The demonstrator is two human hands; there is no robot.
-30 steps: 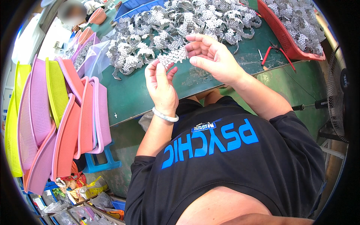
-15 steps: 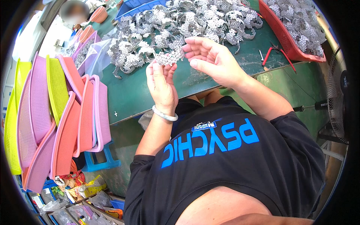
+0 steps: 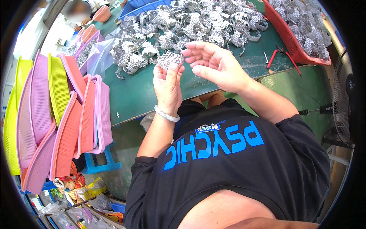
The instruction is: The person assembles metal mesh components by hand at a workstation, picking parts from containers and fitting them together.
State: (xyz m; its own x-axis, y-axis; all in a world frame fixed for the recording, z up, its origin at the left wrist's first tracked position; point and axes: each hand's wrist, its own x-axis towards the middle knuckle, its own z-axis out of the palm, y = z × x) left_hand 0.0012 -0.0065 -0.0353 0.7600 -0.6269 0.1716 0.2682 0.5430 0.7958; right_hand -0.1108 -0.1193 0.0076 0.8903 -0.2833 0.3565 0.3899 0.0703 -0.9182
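Note:
Between the thumb and fingers of my left hand point(image 3: 167, 84) is a curved silver metal piece point(image 3: 170, 60) with a honeycomb pattern. My right hand point(image 3: 215, 65) is beside the piece's right end, its fingers half curled and its thumb apart, with nothing seen in its grasp. Whether those fingertips touch the piece, I cannot tell. Just beyond both hands, a large heap of similar silver pieces point(image 3: 194, 24) covers the far part of the green table point(image 3: 129, 93).
At right, a red basket point(image 3: 284, 36) holds more pieces, near red-handled pliers point(image 3: 280, 57) and a fan point(image 3: 341, 99). Stacked pink, purple and yellow-green baskets point(image 3: 66, 135) stand at left above a blue stool point(image 3: 101, 162). Another person point(image 3: 78, 15) sits at the far left.
The held piece has turned, showing its broader honeycomb face. My left hand has shifted slightly right, and my right hand has moved slightly nearer to me.

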